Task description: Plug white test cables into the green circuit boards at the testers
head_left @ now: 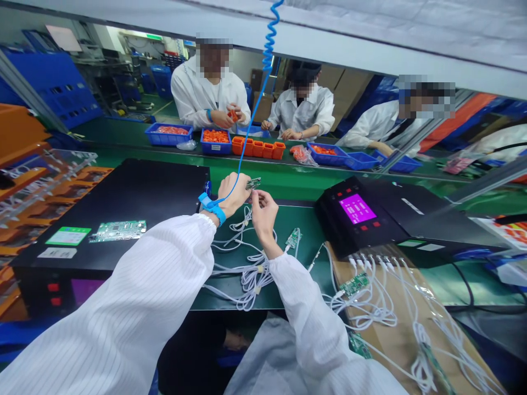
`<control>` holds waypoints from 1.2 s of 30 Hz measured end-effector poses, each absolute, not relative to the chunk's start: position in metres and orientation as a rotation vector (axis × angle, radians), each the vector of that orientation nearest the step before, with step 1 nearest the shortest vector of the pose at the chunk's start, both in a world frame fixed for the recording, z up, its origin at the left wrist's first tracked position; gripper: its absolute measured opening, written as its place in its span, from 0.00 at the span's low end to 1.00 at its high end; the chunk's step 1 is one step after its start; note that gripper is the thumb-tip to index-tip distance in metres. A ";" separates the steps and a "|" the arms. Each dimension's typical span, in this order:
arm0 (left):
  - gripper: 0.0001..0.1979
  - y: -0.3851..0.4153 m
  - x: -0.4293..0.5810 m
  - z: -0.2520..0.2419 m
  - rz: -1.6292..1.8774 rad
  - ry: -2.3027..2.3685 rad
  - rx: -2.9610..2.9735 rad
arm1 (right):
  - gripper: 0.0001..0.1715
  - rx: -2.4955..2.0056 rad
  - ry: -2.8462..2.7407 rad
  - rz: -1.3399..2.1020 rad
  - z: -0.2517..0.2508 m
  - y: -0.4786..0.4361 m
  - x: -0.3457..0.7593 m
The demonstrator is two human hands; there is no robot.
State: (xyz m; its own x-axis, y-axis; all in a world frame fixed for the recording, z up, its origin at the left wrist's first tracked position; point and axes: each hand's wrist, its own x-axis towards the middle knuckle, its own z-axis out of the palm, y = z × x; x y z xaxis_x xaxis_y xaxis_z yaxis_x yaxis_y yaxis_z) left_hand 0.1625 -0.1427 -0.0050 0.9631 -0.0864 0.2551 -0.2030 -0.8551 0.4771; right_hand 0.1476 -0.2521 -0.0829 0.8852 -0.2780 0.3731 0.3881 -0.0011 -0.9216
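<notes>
My left hand [233, 192] and my right hand [263, 211] are raised together above the green bench, both pinched on a small green circuit board [253, 182]. A white cable [246, 219] hangs from my hands down to a tangle of white cables [251, 274] on the mat. A blue wrist strap [212, 207] sits on my left wrist, its coiled blue cord [267, 49] rising overhead. Both arms wear white striped sleeves.
A black tester with a purple screen [357, 208] stands at right, several white cables plugged in, over a cardboard box [395, 340]. A black box [123, 208] at left carries a green circuit board [119, 230]. Another small board [293, 238] lies nearby. Three people in white coats work across the bench with blue bins [214, 141] of orange parts.
</notes>
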 end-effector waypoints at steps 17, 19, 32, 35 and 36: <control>0.10 -0.146 0.155 0.008 0.345 -0.340 2.686 | 0.24 -1.436 -0.072 -0.496 -0.090 -0.257 0.156; 0.09 -0.146 0.155 0.010 0.334 -0.359 2.672 | 0.24 -1.437 -0.068 -0.496 -0.090 -0.258 0.157; 0.08 -0.142 0.155 0.011 0.314 -0.365 2.598 | 0.22 -1.483 -0.085 -0.494 -0.090 -0.257 0.158; 0.08 -0.141 0.156 0.013 0.287 -0.343 2.591 | 0.22 -1.484 -0.089 -0.492 -0.090 -0.257 0.158; 0.07 -0.141 0.156 0.013 0.283 -0.338 2.592 | 0.21 -1.484 -0.090 -0.496 -0.091 -0.257 0.158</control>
